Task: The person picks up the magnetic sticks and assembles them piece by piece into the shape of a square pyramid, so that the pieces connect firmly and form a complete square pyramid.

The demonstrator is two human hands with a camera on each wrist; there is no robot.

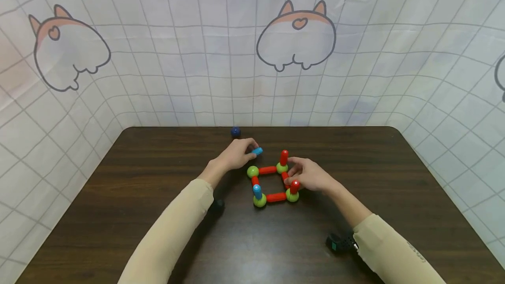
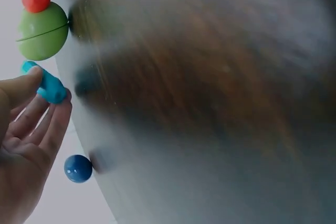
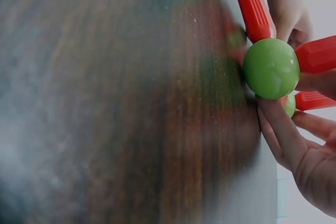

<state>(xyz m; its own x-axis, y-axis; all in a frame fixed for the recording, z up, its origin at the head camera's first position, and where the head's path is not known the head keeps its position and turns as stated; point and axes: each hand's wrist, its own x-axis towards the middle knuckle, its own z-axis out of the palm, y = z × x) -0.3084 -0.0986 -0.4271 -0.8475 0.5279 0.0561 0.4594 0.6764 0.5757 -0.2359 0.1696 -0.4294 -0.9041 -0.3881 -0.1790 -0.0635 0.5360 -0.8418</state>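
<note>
My left hand [image 1: 238, 153] pinches a short light-blue rod [image 1: 257, 151] between thumb and fingers, behind the far left corner of a square frame. In the left wrist view the blue rod [image 2: 51, 85] is tilted, close under a green ball [image 2: 44, 31]. The frame has red rods [image 1: 276, 197] along its sides and green balls [image 1: 253, 172] at its corners. Two red rods [image 1: 284, 157] and one blue rod [image 1: 257, 191] stand up from other corners. At the frame's right side, my right hand [image 1: 309, 175] holds the red side rod between thumb and fingers.
A dark blue ball [image 1: 235, 132] lies by the table's far edge, behind my left hand. A black device [image 1: 339, 242] with a green mark is near my right sleeve, and a dark object [image 1: 218, 205] is beside my left forearm. Patterned white cloth [image 1: 221, 56] hangs behind the table.
</note>
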